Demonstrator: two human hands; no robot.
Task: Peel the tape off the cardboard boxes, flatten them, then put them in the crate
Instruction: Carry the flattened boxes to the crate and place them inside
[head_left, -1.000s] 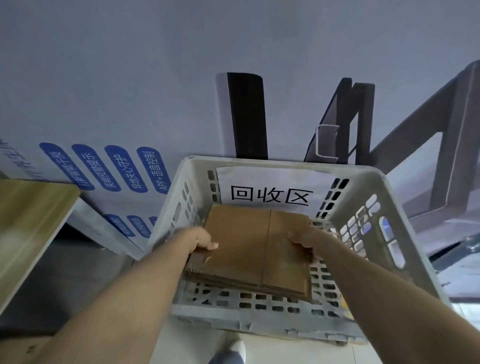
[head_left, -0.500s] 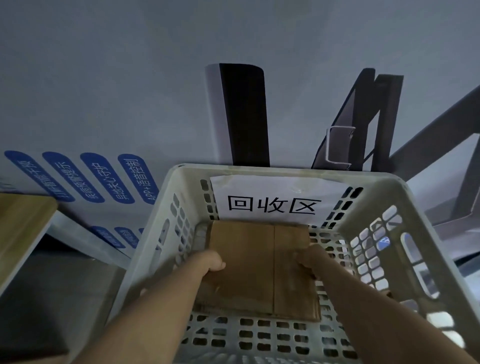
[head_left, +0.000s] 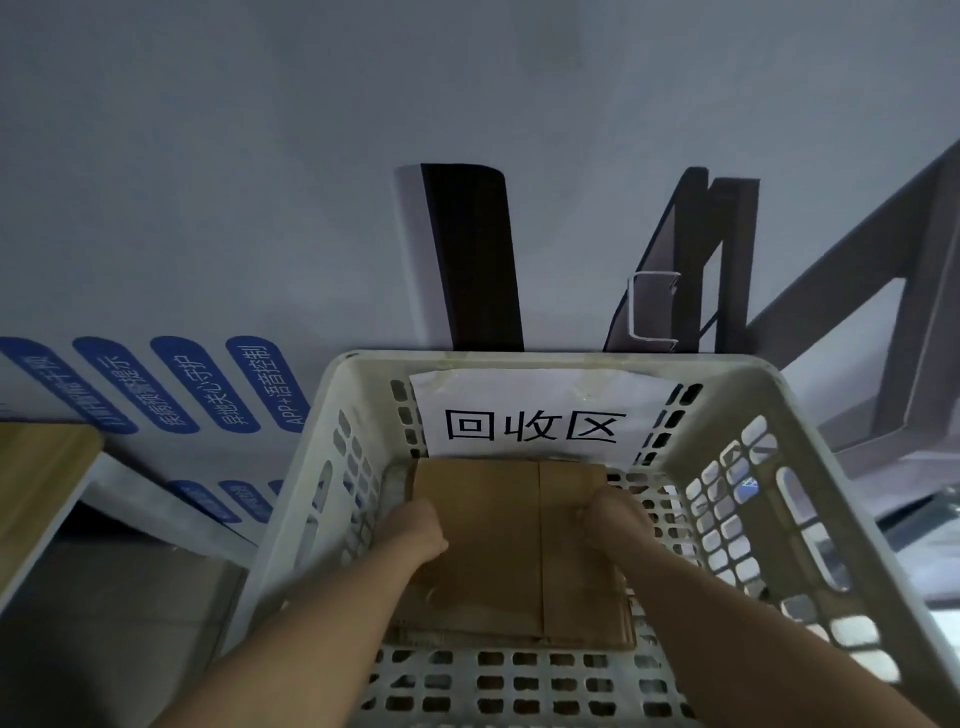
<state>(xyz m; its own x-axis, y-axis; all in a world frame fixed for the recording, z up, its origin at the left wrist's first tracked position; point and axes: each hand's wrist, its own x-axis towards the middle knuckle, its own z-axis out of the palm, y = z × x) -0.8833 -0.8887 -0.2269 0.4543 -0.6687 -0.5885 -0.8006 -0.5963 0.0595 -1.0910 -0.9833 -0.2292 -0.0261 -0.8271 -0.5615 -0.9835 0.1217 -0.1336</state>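
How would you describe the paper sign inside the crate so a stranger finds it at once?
Look at the white slotted crate. On its far inner wall, above the brown cardboard, is a white paper sign. It alone carries three large black characters.

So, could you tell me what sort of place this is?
Likely a recycling corner in a workshop or storeroom: a white plastic crate carries a paper sign reading 回收区, recycling area, with flattened cardboard inside.

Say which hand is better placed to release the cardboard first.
Right, slightly: both grip the cardboard low in the crate, but the right hand has bare floor beside it; the left hand is nearer a wall.
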